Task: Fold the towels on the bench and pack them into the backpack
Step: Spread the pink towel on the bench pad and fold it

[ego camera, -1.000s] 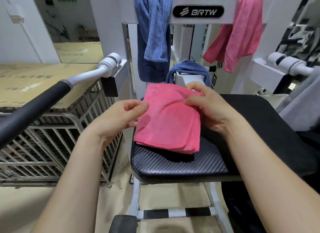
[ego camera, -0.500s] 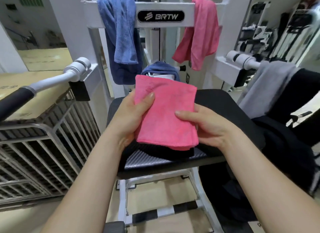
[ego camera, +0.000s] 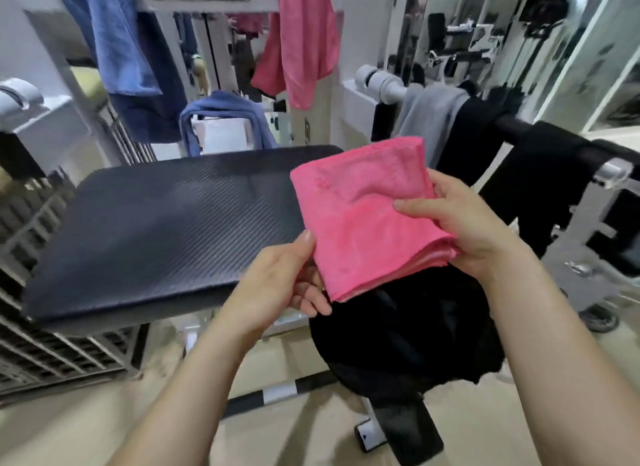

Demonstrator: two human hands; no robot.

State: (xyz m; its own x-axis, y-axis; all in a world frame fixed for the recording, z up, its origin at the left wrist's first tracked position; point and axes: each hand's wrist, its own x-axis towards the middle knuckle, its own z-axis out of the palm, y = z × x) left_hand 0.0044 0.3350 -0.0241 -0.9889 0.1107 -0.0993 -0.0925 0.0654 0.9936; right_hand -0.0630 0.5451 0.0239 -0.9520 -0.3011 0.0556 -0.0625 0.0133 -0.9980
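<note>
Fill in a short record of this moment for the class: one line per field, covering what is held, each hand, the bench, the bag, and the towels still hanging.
Held item: folded pink towel, lifted clear of the bench
Left hand: grips the towel's lower left corner
Right hand: grips its right edge, thumb on top
Bench pad: black, nothing lying on it
Backpack: black, below the towel; opening too dark to judge
Still hanging: blue towel and pink towel on the white frame, grey towel on the right bar
</note>
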